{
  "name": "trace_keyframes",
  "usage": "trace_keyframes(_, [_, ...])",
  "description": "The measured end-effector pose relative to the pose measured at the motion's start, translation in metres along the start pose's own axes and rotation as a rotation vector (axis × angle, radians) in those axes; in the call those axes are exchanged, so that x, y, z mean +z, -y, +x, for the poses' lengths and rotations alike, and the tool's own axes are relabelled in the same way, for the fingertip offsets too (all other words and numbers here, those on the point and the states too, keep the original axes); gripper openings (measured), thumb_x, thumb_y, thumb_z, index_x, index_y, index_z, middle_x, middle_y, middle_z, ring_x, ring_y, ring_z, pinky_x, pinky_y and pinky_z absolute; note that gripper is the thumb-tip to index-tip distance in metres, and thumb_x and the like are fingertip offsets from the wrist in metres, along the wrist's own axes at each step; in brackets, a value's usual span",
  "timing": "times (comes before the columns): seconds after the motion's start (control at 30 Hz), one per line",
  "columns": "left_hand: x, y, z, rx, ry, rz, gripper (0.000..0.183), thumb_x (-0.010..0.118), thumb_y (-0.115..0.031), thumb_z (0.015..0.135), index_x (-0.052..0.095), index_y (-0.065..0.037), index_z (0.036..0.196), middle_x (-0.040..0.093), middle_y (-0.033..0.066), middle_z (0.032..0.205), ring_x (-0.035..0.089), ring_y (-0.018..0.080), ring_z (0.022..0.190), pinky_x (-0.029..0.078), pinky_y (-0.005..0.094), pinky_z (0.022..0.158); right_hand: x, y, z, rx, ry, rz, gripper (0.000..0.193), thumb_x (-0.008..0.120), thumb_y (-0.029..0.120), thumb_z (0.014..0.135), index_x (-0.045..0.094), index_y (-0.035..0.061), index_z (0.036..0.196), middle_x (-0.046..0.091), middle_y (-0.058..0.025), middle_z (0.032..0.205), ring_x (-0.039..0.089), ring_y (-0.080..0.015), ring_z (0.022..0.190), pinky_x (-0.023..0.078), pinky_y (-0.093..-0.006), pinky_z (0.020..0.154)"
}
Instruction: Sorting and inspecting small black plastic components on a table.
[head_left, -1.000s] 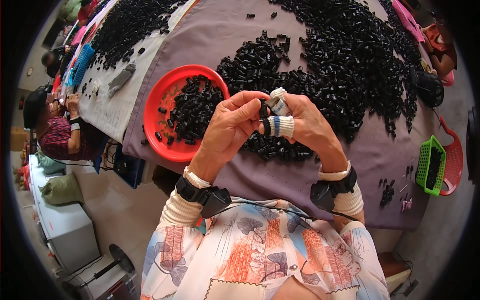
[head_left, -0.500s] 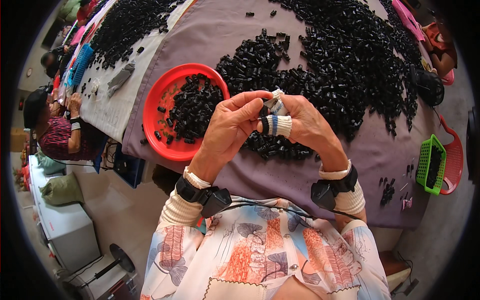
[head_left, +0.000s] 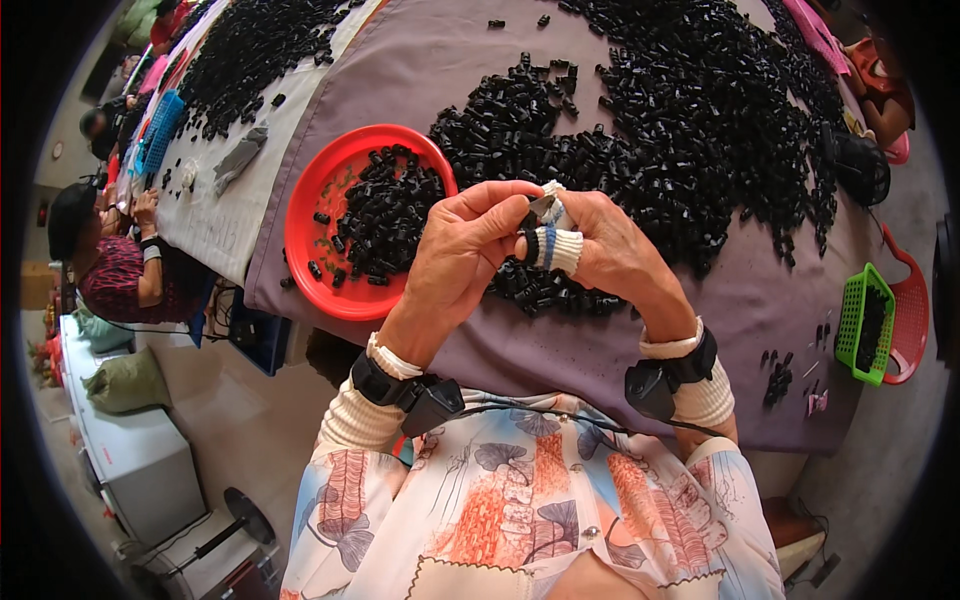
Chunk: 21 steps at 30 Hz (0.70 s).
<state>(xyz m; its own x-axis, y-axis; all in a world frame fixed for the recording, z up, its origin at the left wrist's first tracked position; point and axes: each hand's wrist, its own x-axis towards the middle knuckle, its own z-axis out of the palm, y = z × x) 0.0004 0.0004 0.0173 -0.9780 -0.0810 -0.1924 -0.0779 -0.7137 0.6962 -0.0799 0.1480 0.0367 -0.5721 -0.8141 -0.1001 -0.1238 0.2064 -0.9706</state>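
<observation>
since the earlier frames, your right hand (head_left: 622, 240) has drawn slightly toward your left hand (head_left: 450, 245), and less of the small black part (head_left: 528, 223) shows between them. nearest, your patterned shirt (head_left: 470, 505) spans the lower edge; a black unit (head_left: 432, 402) is strapped at each wrist. your left thumb and forefinger are pinched together on the part, above the mauve tablecloth (head_left: 590, 350). white knit finger sleeves (head_left: 557, 251) with blue stripes cover digits of your right hand, curled close to the left fingertips; whether these clamp the part cannot be told. beside your left hand, a round red tray (head_left: 302, 255) holds loose black parts (head_left: 385, 225). beyond lies a large heap (head_left: 670, 150) of similar parts. at far right stands a green basket (head_left: 848, 338); at far left, a co-worker (head_left: 118, 285) is at a pale-covered table (head_left: 215, 225).
</observation>
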Motion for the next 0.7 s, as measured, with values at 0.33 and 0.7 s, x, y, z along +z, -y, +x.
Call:
trace_keyframes(0.33, [0.001, 0.002, -0.002, 0.008, -0.018, 0.053, 0.018, 0.058, -0.009, 0.087, 0.061, 0.003, 0.100, 0.063, 0.0076, 0.090, 0.060, 0.0101, 0.076, 0.051, 0.0213, 0.064, 0.000, -0.003, 0.000, 0.026, 0.012, -0.037, 0.034, 0.068, 0.029, 0.073, 0.057, -0.0027, 0.076, 0.051, -0.0086, 0.060, 0.047, -0.0169, 0.055, 0.039, -0.0329, 0.053])
trace_keyframes(0.7, [0.004, 0.002, -0.003, -0.031, -0.014, 0.050, 0.020, 0.055, -0.009, 0.089, 0.060, 0.003, 0.104, 0.062, 0.0073, 0.094, 0.059, 0.0103, 0.081, 0.051, 0.0234, 0.072, 0.001, -0.009, 0.001, 0.040, 0.020, -0.047, 0.037, 0.070, 0.034, 0.071, 0.059, -0.0015, 0.075, 0.050, -0.0051, 0.059, 0.047, -0.0128, 0.056, 0.038, -0.0302, 0.053])
